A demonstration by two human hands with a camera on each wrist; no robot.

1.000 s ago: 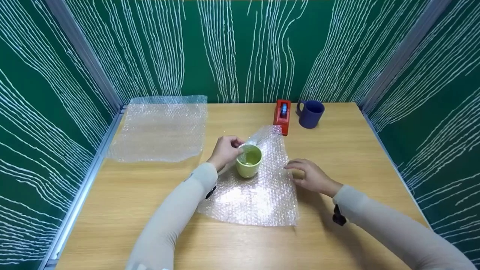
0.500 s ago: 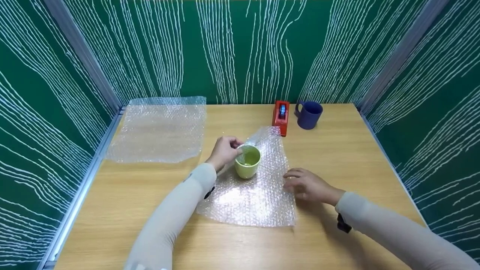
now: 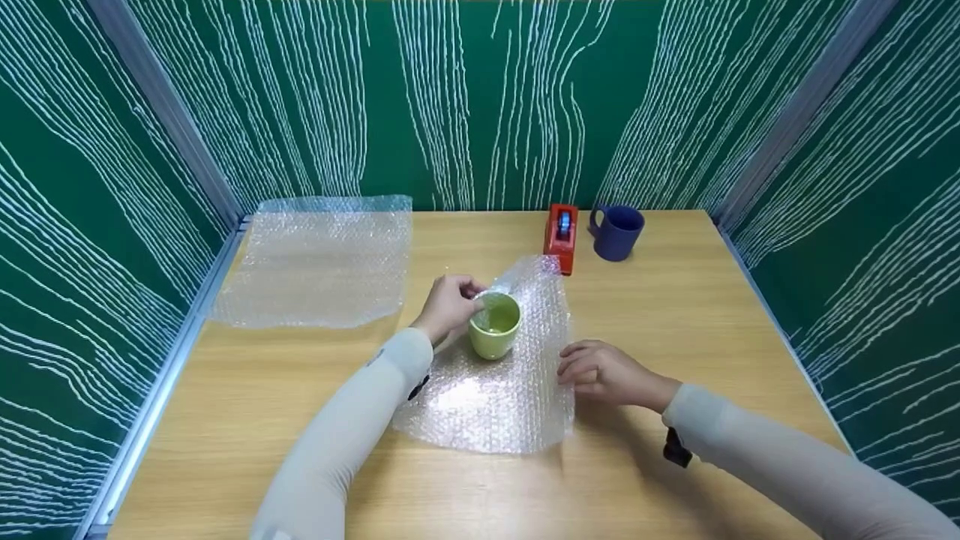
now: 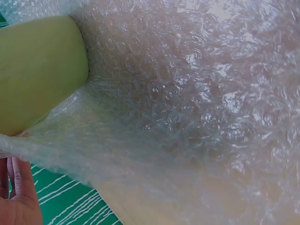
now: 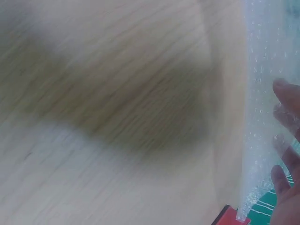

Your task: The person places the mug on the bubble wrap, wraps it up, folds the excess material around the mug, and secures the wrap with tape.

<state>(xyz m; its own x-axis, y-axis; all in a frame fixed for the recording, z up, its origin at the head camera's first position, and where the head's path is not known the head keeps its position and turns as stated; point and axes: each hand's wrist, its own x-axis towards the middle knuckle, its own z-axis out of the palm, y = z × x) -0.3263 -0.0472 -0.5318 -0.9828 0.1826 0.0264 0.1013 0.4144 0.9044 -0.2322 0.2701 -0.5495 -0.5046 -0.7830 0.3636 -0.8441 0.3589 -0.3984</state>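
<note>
head cam: green cup [image 3: 493, 343] stands upright mid-table [image 3: 675, 315], on a bubble wrap sheet [image 3: 517, 390]. left hand [image 3: 450, 306] pinches that sheet's left edge up by the cup's left rim. right hand [image 3: 611, 373] is at the sheet's right edge, fingers bent & a bit apart, edge partly raised; can't tell if it's a true pinch or just a touch. step in hand: prob folding the sheet up round the cup, left side first. next move prob calls for bringing the right edge over to the cup w/o letting the left slip. red tape dispenser [image 3: 561, 232] sits far, right of centre, sheet's far corner at its near end; blue mug [image 3: 619, 235] just right of it, second sheet [image 3: 322, 262] far left.

hard to see: cup's left side is behind hand & film, so no idea re: a handle. left wrist cam cuts off cup rim & most of the left hand; right wrist cam gets some fingertips only hazily thru film. glare washes out part of the sheet, near side.
</note>
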